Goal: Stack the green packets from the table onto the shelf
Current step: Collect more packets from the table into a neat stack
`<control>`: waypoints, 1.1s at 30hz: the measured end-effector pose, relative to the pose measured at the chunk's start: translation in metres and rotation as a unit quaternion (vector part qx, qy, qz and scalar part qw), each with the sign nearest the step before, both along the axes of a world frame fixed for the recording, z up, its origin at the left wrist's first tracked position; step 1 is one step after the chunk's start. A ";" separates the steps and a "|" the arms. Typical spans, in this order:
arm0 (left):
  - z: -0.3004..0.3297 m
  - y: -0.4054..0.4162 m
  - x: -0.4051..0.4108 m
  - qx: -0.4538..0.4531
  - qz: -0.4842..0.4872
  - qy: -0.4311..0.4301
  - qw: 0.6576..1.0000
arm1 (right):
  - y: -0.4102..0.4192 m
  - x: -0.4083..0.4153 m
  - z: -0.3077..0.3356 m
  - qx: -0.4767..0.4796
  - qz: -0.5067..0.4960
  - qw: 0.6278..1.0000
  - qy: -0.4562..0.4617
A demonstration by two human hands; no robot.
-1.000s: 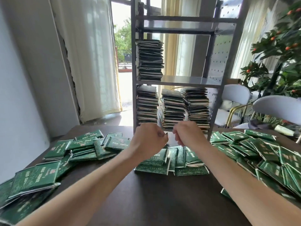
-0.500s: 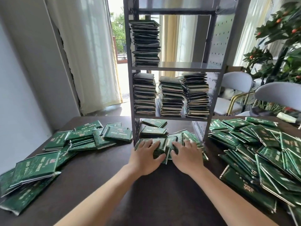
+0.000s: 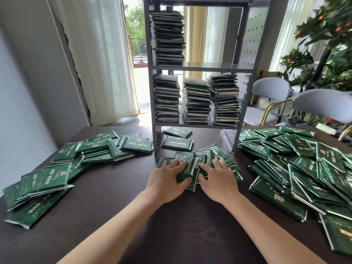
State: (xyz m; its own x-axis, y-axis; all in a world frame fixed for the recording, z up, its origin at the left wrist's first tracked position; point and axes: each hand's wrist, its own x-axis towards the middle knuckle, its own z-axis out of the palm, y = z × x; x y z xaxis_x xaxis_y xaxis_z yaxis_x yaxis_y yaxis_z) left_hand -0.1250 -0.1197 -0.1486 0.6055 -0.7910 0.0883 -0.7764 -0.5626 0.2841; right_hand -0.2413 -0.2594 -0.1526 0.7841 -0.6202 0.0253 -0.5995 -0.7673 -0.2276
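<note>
Two hands press glossy green packets, flat, foil-edged, loosely heaped.

Bright daylight pours in through the open doorway and sheer curtains behind the shelf, so the stacked packets on it read dark against the glare. Wide-angle bending curves straight lines far from the shelf, and the packets right of it are smeared by motion blur.

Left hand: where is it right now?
In the head view, the left hand lies at table centre, fingers spread on a small pile of green packets just in front of the shelf, beside the right hand.
</note>
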 end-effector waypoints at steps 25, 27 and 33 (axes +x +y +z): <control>-0.004 0.014 0.011 -0.147 0.016 0.110 0.983 | 0.022 -0.008 0.020 -0.061 -0.039 0.995 -0.072; -0.007 0.015 0.010 -0.209 0.028 0.133 0.968 | 0.020 -0.003 0.015 -0.041 -0.038 0.992 -0.112; -0.012 0.013 0.000 -0.288 0.013 0.129 0.949 | 0.021 -0.003 0.008 0.062 0.004 0.966 -0.251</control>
